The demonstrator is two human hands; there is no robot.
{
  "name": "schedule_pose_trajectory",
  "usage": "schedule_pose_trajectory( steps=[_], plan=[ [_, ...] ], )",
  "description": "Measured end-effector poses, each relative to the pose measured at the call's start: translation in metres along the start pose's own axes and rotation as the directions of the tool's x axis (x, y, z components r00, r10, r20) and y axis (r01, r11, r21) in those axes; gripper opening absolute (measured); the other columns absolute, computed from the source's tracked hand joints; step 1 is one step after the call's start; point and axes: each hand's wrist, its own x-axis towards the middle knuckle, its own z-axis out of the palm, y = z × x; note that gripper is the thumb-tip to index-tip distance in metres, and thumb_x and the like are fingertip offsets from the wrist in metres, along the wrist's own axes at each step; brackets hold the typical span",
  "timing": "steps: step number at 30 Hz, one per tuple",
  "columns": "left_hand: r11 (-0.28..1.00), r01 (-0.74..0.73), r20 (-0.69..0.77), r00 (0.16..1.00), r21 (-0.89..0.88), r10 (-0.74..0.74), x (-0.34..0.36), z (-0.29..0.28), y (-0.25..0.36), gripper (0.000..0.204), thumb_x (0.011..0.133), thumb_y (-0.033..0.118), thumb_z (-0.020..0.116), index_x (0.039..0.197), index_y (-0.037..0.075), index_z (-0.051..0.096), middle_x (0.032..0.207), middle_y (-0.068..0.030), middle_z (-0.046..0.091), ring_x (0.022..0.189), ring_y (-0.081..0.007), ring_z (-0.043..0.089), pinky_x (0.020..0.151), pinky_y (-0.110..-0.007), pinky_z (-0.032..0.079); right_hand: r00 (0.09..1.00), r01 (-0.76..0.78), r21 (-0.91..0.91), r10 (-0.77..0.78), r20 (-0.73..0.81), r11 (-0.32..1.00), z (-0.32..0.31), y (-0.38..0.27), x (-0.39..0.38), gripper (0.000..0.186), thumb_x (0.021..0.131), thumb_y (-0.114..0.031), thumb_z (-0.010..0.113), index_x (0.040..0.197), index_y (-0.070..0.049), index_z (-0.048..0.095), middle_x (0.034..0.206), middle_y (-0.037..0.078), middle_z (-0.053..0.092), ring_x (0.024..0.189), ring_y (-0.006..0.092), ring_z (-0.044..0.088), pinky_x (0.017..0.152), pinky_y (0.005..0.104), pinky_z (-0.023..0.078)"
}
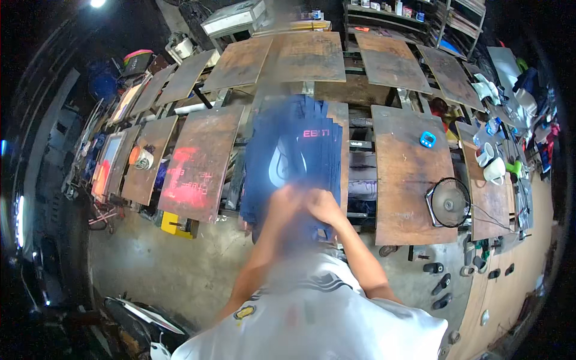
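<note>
In front of me lies a layered stack of dark blue fabric pieces (324, 162), their edges fanned out at the far end. White drop-like shapes and pink lettering show on the top piece. My right hand (324, 207) is closed with curled fingers at the stack's near part, apparently gripping the top fabric. Close beside it, my left hand (287, 201) rests over the same cloth. A blurred streak down the middle of the view smears its fingers, so its grip is hidden.
Flat wooden boards stand in rows: a pink-stained board (201, 162) to the left, another board (402, 174) to the right. That one bears a blue timer (428, 140) and a round fan (450, 203). A tub (143, 158) sits farther left; white mugs (494, 171) stand far right. Sandals (443, 283) lie on the floor.
</note>
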Motion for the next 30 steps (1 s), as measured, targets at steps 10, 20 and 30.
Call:
schedule_pose_trajectory(
  steps=[10,20,30],
  plan=[
    [0.993,0.117,0.113,0.987,-0.002,-0.116,0.031,-0.014,0.006,0.028,0.101,0.025,0.060,0.086,0.002,0.057,0.077,-0.0084,0.068,0.068,-0.0153,0.069,0.059,-0.028,0.057,0.999,-0.003,0.198,-0.004,0.035,0.980,-0.010,-0.018,0.034,0.022,0.090,-0.018,0.067,0.078,0.000,0.063,0.065,0.008,0.061,0.060,0.0128,0.058,0.056,0.0319,0.045],
    [0.897,-0.164,0.003,0.984,0.410,0.179,0.058,-0.002,-0.015,0.031,0.096,0.023,0.065,0.077,-0.001,0.057,0.065,-0.0119,0.068,0.061,-0.0165,0.068,0.055,-0.032,0.049,0.997,0.033,-0.117,-0.025,0.071,0.993,-0.042,-0.007,0.072,0.022,0.081,-0.020,0.068,0.073,0.000,0.066,0.064,0.012,0.065,0.062,0.0196,0.066,0.059,0.0340,0.050],
    [0.864,-0.115,-0.061,0.984,0.490,0.166,0.046,0.035,-0.005,0.032,0.096,0.027,0.061,0.077,0.002,0.060,0.065,-0.0118,0.068,0.060,-0.0248,0.068,0.057,-0.039,0.050,0.922,0.024,-0.416,0.141,0.360,0.909,-0.078,-0.008,0.083,0.027,0.084,-0.026,0.062,0.085,-0.001,0.072,0.072,0.012,0.071,0.069,0.0224,0.069,0.067,0.0368,0.053]
  ],
)
